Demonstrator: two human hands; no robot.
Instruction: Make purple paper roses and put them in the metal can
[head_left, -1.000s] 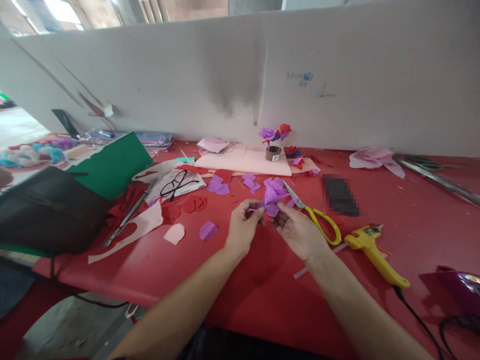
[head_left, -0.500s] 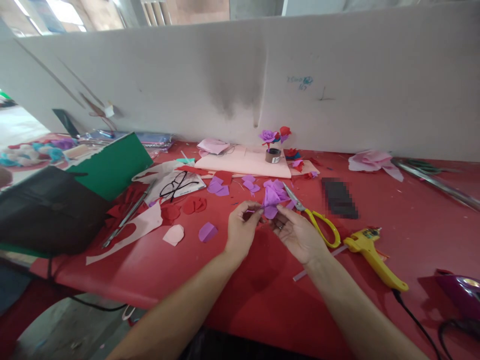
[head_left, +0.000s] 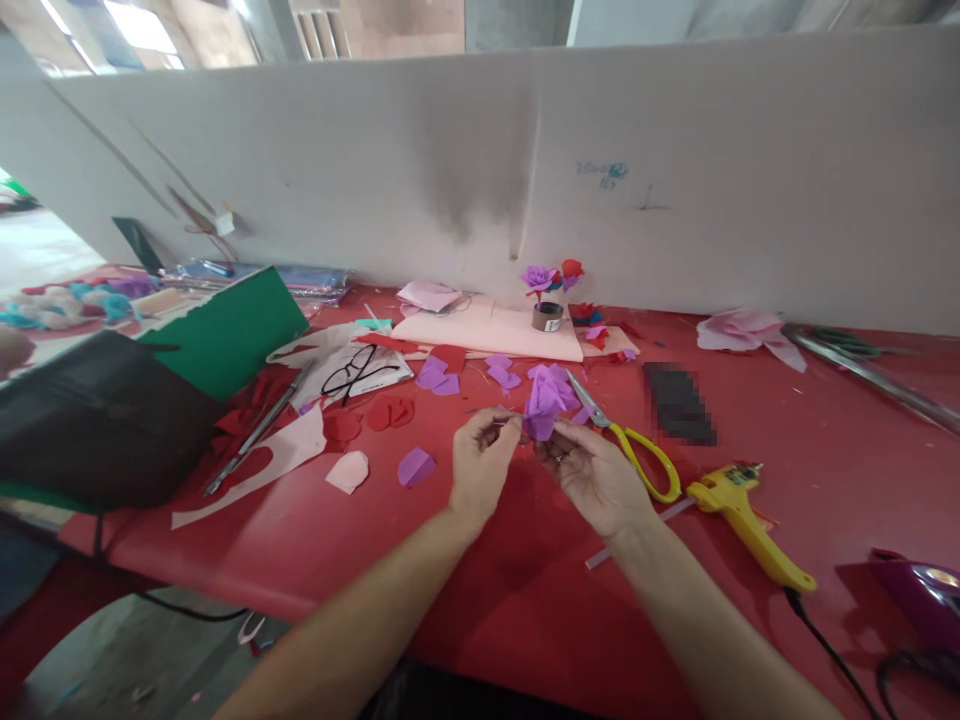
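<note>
My left hand [head_left: 482, 463] and my right hand [head_left: 592, 475] meet over the red table [head_left: 525, 590], both pinching a small purple paper flower piece [head_left: 541, 408] between their fingertips. Loose purple petals [head_left: 501, 373] lie just behind the hands. Yellow-handled scissors [head_left: 631, 445] rest right of my right hand, blades pointing toward the petals. A yellow glue gun [head_left: 742, 510] lies farther right with its black cord trailing off.
Finished paper roses [head_left: 551, 278] stand in a small cup on a pink sheet [head_left: 487, 328] by the white wall. Glasses [head_left: 352, 370], red cutouts [head_left: 390, 410], a green sheet [head_left: 225, 335] and a black bag [head_left: 97, 420] lie left. Pink petals [head_left: 742, 328] sit far right.
Both hands have shifted slightly while working the purple piece; it now sits a bit higher between the fingertips. The view tilted slightly.
</note>
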